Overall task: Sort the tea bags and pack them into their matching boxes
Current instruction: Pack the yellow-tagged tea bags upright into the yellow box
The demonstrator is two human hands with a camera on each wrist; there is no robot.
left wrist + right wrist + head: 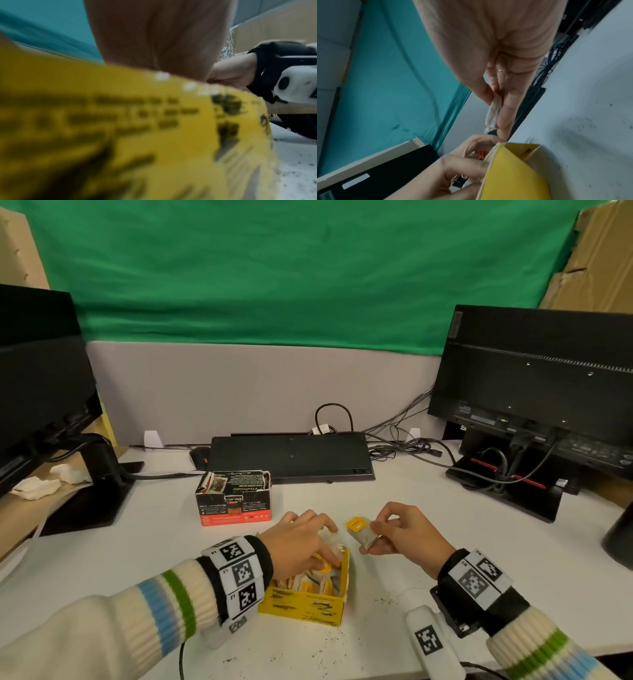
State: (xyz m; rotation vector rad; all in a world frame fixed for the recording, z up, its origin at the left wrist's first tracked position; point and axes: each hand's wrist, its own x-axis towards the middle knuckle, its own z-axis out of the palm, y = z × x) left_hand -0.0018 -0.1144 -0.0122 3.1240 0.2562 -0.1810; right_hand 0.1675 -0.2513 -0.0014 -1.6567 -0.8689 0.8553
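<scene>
A yellow box (305, 602) stands near the table's front edge, packed with yellow-tagged tea bags (320, 571). My left hand (325, 546) reaches down into it, its fingers curled among the bags. In the left wrist view the box wall (137, 135) is a blur under my palm (154, 40). Just right of the box, my right hand (371, 537) pinches a yellow-tagged tea bag (358, 530) above the table. In the right wrist view the thumb and fingers (505, 108) clamp the pale bag (494, 113) above the box's corner (510, 175). Behind stands an open red and black box (234, 498).
An upturned black keyboard (291, 457) and a mouse (200, 455) lie at the back. Monitors stand left (41, 371) and right (534, 371), with cables (404, 446) between. Crumpled tissues (37, 486) lie at the far left. Tea specks (387, 599) dot the table.
</scene>
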